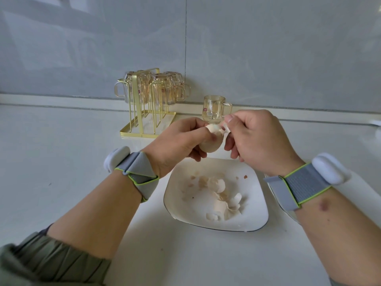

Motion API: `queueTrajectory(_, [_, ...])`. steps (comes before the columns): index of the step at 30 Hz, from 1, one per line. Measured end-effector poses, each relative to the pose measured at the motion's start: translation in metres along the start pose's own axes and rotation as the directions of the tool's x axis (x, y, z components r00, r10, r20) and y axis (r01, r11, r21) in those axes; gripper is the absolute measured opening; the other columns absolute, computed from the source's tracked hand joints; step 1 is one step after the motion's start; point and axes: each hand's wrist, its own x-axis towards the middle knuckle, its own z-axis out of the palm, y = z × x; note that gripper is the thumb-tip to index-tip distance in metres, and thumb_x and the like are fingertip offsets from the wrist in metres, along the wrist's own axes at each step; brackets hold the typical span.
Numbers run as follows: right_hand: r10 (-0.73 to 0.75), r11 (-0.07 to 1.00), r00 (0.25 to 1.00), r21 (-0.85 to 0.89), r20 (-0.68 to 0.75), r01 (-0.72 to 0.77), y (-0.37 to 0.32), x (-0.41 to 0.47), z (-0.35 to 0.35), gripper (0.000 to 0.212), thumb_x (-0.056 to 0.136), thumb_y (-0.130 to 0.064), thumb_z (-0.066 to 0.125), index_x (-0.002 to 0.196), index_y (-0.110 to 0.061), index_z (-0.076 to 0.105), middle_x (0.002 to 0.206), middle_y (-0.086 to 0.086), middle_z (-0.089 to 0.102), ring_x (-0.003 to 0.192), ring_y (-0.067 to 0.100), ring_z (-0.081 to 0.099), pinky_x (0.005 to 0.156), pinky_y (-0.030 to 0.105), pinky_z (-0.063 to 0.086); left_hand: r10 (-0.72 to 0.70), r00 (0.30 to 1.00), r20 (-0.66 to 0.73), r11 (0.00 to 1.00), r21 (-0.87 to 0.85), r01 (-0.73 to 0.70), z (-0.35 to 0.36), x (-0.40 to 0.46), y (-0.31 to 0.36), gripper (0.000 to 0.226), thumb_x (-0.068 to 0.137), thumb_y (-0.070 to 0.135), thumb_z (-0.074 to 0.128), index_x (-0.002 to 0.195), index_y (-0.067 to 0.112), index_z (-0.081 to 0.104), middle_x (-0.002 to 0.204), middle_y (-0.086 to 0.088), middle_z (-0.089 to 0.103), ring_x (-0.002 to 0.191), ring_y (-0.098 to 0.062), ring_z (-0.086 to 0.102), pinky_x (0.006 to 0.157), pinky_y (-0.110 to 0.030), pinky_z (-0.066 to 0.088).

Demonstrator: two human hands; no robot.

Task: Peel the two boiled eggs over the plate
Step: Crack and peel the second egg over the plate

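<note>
Now we cradle the pale, half-shelled boiled egg (210, 144) in our curled left hand (177, 141) above the white square plate (179, 203), at twelve o'clock, so fragments drop there; right fingers (229, 118) pinch a loosened shell flake (225, 127).

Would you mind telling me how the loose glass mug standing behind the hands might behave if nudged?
The clear glass mug with a handle stands upright on the smooth white counter, so it would probably slide rather than tip. Being glass, it is likely stiff and breakable. Its side handle would probably stop it rolling far.
</note>
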Motion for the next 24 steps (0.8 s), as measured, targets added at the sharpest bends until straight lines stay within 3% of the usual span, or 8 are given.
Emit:
queueTrajectory(5, [0.041,0.998,0.997,0.040,-0.068,-0.039,0.001,0.000,-0.001,0.035,0.101,-0.024,0.046,0.076,-0.018,0.071,0.052,0.000,0.066,0.039,0.012,0.060,0.040,0.017,0.042,0.031,1.000,0.004,0.994,-0.105,-0.030,-0.001,-0.002,0.002,0.016,0.074,0.019,0.058,0.085,0.009,0.064,0.087,-0.015,0.060,0.061,-0.016,0.055,0.055,-0.027,0.044])
queueTrajectory(8, [0.006,0.999,0.996,0.054,-0.094,-0.001,-0.002,-0.001,-0.004,0.035,0.095,-0.020,0.052,0.067,-0.013,0.072,0.048,0.004,0.062,0.037,0.008,0.052,0.044,0.012,0.039,0.037,0.999,0.007,0.988,-0.153,-0.035,-0.001,-0.003,0.004,0.017,0.075,0.020,0.055,0.085,0.010,0.065,0.097,-0.024,0.060,0.060,-0.016,0.052,0.055,-0.027,0.042])
queueTrajectory(10, [-0.015,0.997,0.996,0.074,-0.087,0.021,-0.004,-0.002,-0.006,0.034,0.090,-0.017,0.055,0.063,-0.006,0.071,0.044,0.006,0.058,0.042,0.015,0.049,0.046,0.017,0.039,0.043,0.999,0.003,0.979,-0.198,-0.042,-0.001,-0.003,0.006,0.022,0.075,0.019,0.052,0.090,0.008,0.064,0.094,-0.021,0.064,0.059,-0.017,0.051,0.054,-0.027,0.041])
queueTrajectory(13, [-0.024,0.989,0.996,0.144,-0.086,0.036,-0.008,-0.003,-0.007,0.033,0.088,-0.019,0.054,0.063,-0.016,0.074,0.046,0.018,0.052,0.049,0.031,0.047,0.051,0.035,0.042,0.058,0.998,-0.014,0.962,-0.267,-0.059,-0.001,-0.004,0.008,0.027,0.073,0.018,0.048,0.095,0.007,0.060,0.088,-0.017,0.069,0.060,-0.019,0.048,0.054,-0.028,0.039])
queueTrajectory(16, [-0.037,0.985,0.994,0.166,-0.107,0.054,-0.009,-0.004,-0.008,0.033,0.091,-0.023,0.054,0.066,-0.020,0.075,0.054,0.027,0.051,0.057,0.037,0.050,0.054,0.035,0.042,0.070,0.997,-0.012,0.955,-0.289,-0.070,0.000,-0.006,0.009,0.026,0.073,0.018,0.045,0.095,0.006,0.054,0.089,-0.020,0.069,0.059,-0.019,0.049,0.055,-0.029,0.038])
queueTrajectory(20, [-0.063,0.987,0.995,0.145,-0.077,0.074,-0.009,-0.004,-0.006,0.030,0.094,-0.024,0.054,0.075,-0.015,0.075,0.058,0.026,0.056,0.054,0.031,0.051,0.055,0.034,0.043,0.067,0.998,0.010,0.947,-0.314,-0.060,0.001,-0.007,0.011,0.026,0.073,0.017,0.043,0.095,0.005,0.051,0.089,-0.021,0.067,0.059,-0.020,0.048,0.056,-0.029,0.037])
queueTrajectory(24, [-0.089,0.980,0.994,0.183,0.065,0.076,-0.011,-0.007,-0.003,0.023,0.100,-0.028,0.052,0.102,-0.018,0.073,0.059,0.012,0.062,0.047,0.005,0.050,0.056,0.025,0.042,0.051,0.998,0.043,0.933,-0.358,-0.032,0.001,-0.007,0.011,0.028,0.073,0.016,0.045,0.096,0.003,0.052,0.088,-0.019,0.052,0.062,-0.023,0.044,0.057,-0.032,0.037])
